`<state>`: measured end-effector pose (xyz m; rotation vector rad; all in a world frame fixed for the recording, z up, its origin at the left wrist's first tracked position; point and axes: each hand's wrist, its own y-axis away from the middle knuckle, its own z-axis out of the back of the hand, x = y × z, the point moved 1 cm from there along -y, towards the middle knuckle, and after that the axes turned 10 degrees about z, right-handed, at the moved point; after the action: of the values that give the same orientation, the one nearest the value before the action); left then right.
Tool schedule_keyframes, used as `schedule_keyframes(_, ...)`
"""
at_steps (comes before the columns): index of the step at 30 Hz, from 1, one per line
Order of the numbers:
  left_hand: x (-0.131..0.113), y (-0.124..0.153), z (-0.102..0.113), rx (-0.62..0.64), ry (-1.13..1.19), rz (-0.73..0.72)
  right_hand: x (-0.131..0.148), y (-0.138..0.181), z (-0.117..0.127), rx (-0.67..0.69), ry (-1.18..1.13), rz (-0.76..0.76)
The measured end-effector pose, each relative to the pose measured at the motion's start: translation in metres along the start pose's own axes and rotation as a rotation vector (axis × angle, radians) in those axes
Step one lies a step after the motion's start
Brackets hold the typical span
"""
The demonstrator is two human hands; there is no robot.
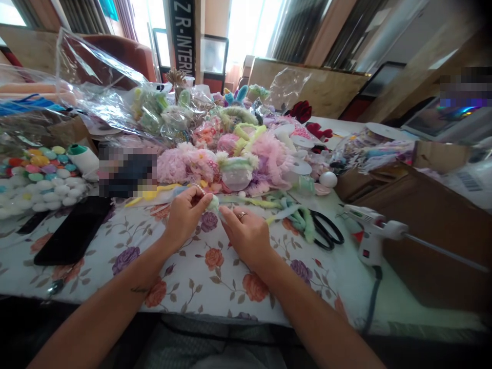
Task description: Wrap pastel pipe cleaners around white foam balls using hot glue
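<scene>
Between left hand (187, 211) and right hand (248, 233) sits a pale fuzzy tuft (213, 203).

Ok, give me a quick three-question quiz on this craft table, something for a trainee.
1. True or false: the left hand and the right hand both touch the small fuzzy piece above the floral tablecloth.
2. Which lies nearest the right hand? A) the white glue gun B) the black-handled scissors C) the black phone
3. Fill in: the ring is worn on the ___ hand.

Key: 1 true; 2 B; 3 right.
</scene>
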<state>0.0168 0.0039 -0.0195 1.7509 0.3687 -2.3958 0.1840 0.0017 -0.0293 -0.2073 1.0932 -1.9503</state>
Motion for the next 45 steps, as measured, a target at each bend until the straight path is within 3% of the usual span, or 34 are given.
schedule_keyframes(4,-0.001,0.002,-0.001,0.031,-0.013,-0.007,0.001,-0.001,0.003,-0.008,-0.007,0.033)
schedule_keyframes(11,-0.003,0.006,-0.002,0.095,-0.077,-0.066,0.002,0.000,0.005,-0.035,-0.100,-0.042)
schedule_keyframes(18,-0.005,0.005,0.000,0.145,-0.172,-0.090,-0.003,0.001,0.002,-0.055,-0.354,-0.308)
schedule_keyframes(25,-0.005,0.003,0.002,0.227,-0.272,-0.134,-0.013,0.000,0.005,0.104,-0.615,-0.540)
schedule_keyframes(33,-0.007,0.001,0.001,0.316,-0.004,-0.020,-0.015,-0.005,0.011,0.097,-0.727,-0.675)
schedule_keyframes(39,-0.006,0.000,-0.001,0.350,0.144,0.014,-0.013,-0.003,0.009,0.034,-0.642,-0.591)
schedule_keyframes(45,-0.001,0.001,-0.005,0.373,0.300,0.112,-0.008,0.003,0.006,-0.060,-0.292,-0.222)
